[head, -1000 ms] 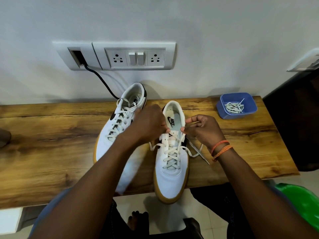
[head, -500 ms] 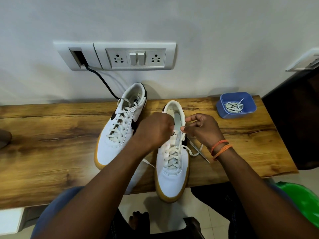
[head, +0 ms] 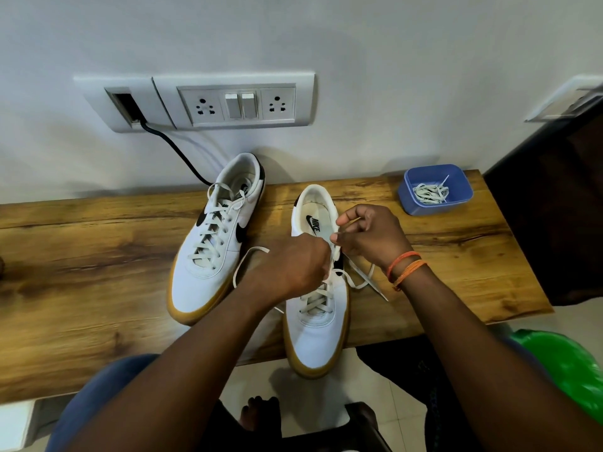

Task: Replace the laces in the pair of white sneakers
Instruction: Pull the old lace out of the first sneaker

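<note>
Both hands at right sneaker (head: 318, 324) on desk (head: 98, 272). Left hand (head: 293, 269) fingers curled round lace (head: 249, 259); right hand (head: 368, 236) fingers pinching lace end.

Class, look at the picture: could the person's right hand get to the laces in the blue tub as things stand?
Probably yes. The blue tub sits open-topped on the bench, nothing between it and the right hand. But that hand pinches the lace and must release first.

A wall socket panel (head: 225, 102) with 2 switches, trailing a black cable (head: 176, 154), sits above the grip; a green bag (head: 567, 376) lies lower right.
</note>
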Available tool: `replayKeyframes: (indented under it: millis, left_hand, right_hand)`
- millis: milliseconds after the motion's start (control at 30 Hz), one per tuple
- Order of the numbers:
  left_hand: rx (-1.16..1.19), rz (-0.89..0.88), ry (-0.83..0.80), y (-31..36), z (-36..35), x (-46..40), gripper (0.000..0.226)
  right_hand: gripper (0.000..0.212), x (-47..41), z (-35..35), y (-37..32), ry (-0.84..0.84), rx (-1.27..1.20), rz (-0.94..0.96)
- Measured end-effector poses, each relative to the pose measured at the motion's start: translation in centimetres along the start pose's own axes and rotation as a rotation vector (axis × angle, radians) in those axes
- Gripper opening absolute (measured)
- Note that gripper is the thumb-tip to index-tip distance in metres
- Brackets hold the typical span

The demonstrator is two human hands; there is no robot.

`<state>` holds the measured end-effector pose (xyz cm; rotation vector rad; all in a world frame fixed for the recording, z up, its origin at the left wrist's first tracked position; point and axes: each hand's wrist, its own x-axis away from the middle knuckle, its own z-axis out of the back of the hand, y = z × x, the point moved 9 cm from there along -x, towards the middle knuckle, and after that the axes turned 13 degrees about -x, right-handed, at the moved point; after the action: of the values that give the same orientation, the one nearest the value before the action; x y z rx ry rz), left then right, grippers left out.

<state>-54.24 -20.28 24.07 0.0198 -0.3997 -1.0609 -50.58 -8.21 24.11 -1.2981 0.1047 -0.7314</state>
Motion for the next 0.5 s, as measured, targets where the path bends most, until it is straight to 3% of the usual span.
replayKeyframes:
  millis: [200,267,367,500]
  left_hand:
    - [0.027,-0.023,-0.344,-3.2,0.1,2.4,0.022]
    - [0.072,0.02,-0.39,-4.5,-0.2,3.2,0.018]
    - [0.148,0.046,-0.322,-4.1,0.4,3.0,0.014]
    - [0.238,0.067,0.008,-2.4,3.0,1.3,0.022]
  right_hand:
    - [0.023,0.1,0.0,-0.1,-0.002,0.058,0.003]
    - [0.022,0.1,-0.2,-0.3,-0.002,0.091,0.007]
    - [0.022,0.0,-0.3,-0.3,0.007,0.12,0.0]
    - [0.022,0.0,-0.5,-0.7,0.011,0.184,0.029]
